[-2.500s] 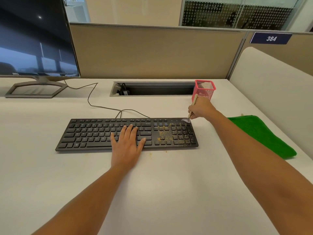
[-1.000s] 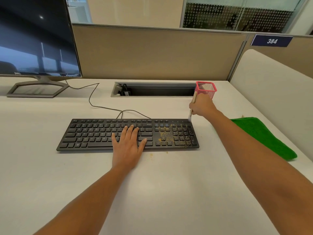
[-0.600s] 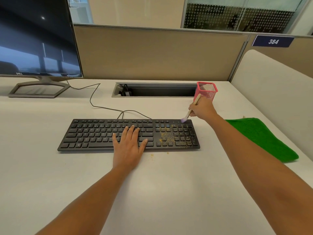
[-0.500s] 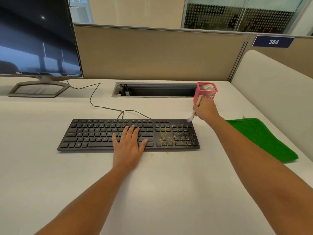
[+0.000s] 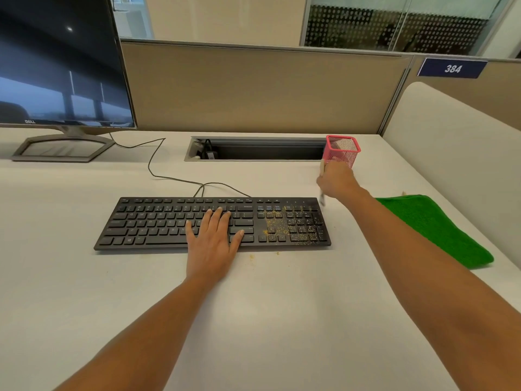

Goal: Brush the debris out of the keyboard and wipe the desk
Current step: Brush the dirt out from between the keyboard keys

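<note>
In the right hand [image 5: 335,183], a brush [image 5: 322,199] is being gripped, bristles down beside the far corner of the keyboard [image 5: 169,224]. The keyboard is being held by the flat left hand [image 5: 214,244]; right of it, debris [image 5: 282,230] is being left unswept, the green cloth [image 5: 439,230] unused.

A dark blue sign [image 5: 452,68] fixed near the top of the partition [image 5: 499,88] at the far right carries the white number "384". The monitor [image 5: 56,66] at the left bears the brand "DELL" in small light letters on its lower edge. The keys of the black keyboard [image 5: 158,221] have pale legends, too small and blurred to read.
</note>
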`<action>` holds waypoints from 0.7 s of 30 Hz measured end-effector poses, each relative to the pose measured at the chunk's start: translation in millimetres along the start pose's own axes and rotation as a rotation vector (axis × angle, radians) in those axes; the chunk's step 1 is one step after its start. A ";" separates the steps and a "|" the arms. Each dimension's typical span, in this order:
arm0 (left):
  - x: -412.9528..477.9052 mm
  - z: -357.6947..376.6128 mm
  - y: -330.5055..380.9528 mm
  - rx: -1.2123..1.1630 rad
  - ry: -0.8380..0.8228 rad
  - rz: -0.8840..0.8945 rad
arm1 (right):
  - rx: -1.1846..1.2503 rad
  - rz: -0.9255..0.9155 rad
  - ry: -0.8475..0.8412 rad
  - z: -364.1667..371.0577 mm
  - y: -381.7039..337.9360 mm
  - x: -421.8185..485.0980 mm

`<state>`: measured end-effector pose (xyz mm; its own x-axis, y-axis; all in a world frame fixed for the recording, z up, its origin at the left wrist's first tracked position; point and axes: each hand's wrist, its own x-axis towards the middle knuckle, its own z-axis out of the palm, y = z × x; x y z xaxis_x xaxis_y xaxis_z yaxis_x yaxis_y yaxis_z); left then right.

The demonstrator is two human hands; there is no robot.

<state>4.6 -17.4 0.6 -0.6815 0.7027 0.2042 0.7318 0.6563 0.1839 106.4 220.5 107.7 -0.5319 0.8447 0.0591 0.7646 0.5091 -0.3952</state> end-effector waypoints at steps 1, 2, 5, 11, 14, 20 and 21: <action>0.2 0.0 0.0 0.002 -0.003 0.000 | -0.020 0.000 0.053 -0.9 2.3 0.2; 0.2 0.3 0.1 0.003 -0.008 0.000 | -0.002 -0.008 0.108 -1.2 4.5 0.1; 0.4 0.0 0.1 -0.003 -0.006 0.001 | 0.259 -0.013 0.121 -0.6 3.7 1.1; 0.5 0.8 -0.3 -0.011 0.002 0.001 | 0.203 0.076 -0.110 -1.6 6.1 1.1; 0.6 0.1 0.1 -0.005 -0.009 0.001 | 0.047 0.031 0.046 -5.9 6.3 -3.6; 0.3 -0.8 0.2 0.008 -0.011 0.003 | 0.375 0.056 -0.014 1.5 4.0 -4.1; 0.6 -0.2 0.1 0.007 -0.010 0.004 | 0.321 0.061 -0.013 1.6 5.2 -6.3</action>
<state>4.3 -16.9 0.9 -0.6789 0.7078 0.1952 0.7342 0.6556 0.1766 113.2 217.6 103.9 -0.4943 0.8691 0.0157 0.6428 0.3776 -0.6665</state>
